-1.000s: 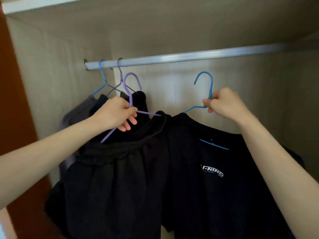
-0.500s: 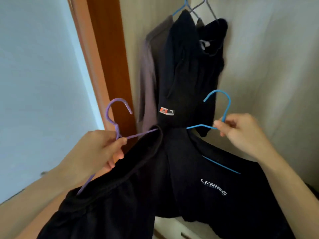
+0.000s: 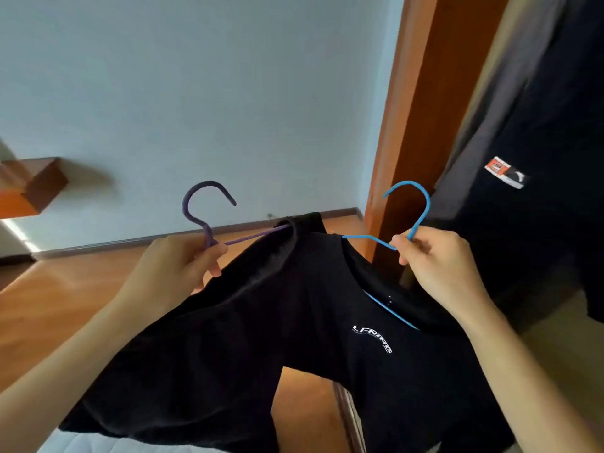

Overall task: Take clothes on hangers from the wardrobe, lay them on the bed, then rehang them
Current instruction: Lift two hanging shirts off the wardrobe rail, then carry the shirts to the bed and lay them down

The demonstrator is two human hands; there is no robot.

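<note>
My left hand (image 3: 178,261) grips the neck of a purple hanger (image 3: 204,204) that carries a black garment (image 3: 196,348) draped below it. My right hand (image 3: 434,259) holds a blue hanger (image 3: 415,204) by its neck; a black T-shirt (image 3: 376,354) with white lettering on the chest hangs from it. Both hangers are held in the air, side by side, their hooks pointing up. The two garments overlap in the middle. More dark clothes (image 3: 529,165) hang inside the wardrobe at the right edge.
The orange-brown wardrobe frame (image 3: 411,103) stands upright just right of centre. A pale blue wall (image 3: 196,93) fills the background above a wooden floor (image 3: 49,299). A wooden shelf (image 3: 32,184) juts out at the left. A strip of white bedding (image 3: 91,444) shows at the bottom.
Both hangers with their clothes came off the rail and out of the wardrobe. My view has swung left, from the wardrobe interior toward the wall and floor.
</note>
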